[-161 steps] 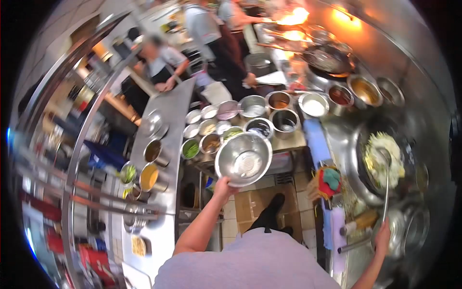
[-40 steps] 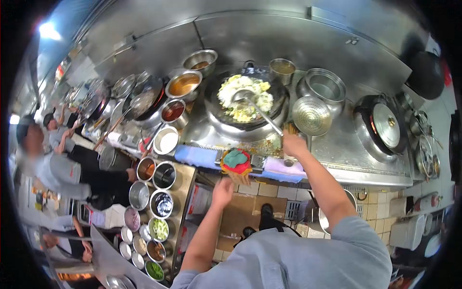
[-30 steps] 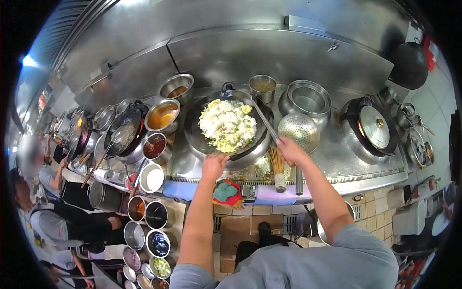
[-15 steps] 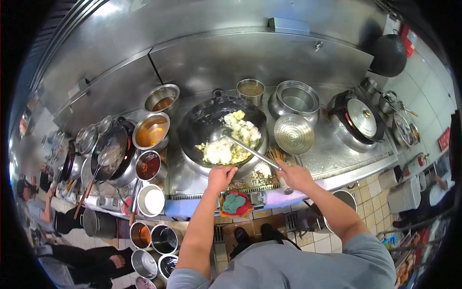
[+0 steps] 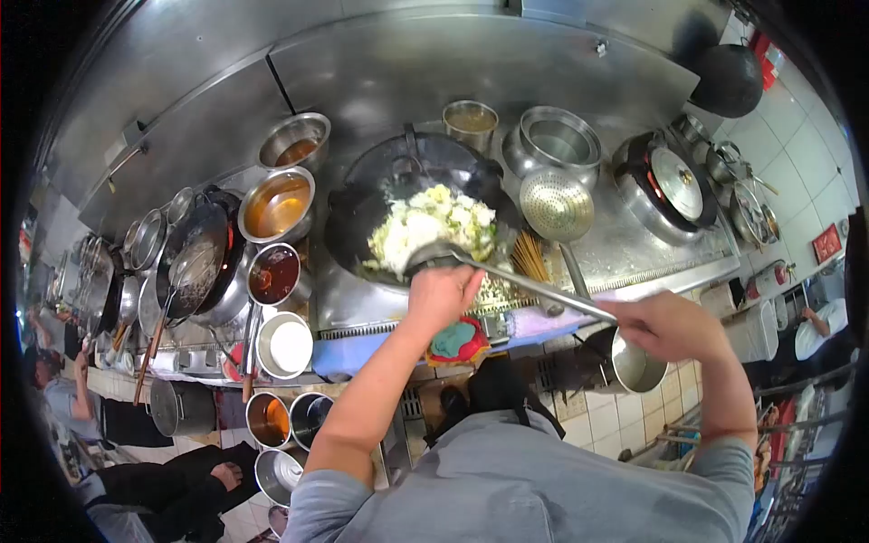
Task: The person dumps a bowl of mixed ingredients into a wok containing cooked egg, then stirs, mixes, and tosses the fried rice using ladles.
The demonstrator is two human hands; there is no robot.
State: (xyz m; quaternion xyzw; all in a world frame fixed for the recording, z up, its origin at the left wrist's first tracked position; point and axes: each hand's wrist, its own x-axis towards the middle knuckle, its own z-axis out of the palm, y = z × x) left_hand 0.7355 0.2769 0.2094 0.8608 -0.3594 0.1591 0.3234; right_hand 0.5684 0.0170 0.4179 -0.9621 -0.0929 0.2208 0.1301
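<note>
Pale rice-like food (image 5: 430, 224) with green and yellow bits lies heaped in a large black wok (image 5: 348, 226) on the stove. At the near rim of the wok, my left hand (image 5: 442, 299) is closed on it, though the exact grip is hidden. My right hand (image 5: 668, 328) is wrapped around the long metal handle of a ladle (image 5: 552, 291). The ladle's dark bowl sits at the food's near edge, just above my left hand. A bamboo wok brush (image 5: 529, 258) rests right of the wok, beside a perforated strainer (image 5: 556, 206).
Metal bowls of amber liquid (image 5: 279, 206) and red sauce (image 5: 274, 275) stand left of the wok. A wide steel pot (image 5: 552, 145) is behind the strainer. Farther right is a lidded pan (image 5: 677, 195). Another person's hand (image 5: 226, 474) shows at lower left.
My right hand has pulled back to the right, bringing the ladle to the wok's near rim. My left hand has shifted slightly right, and the food has gathered toward the wok's middle.
</note>
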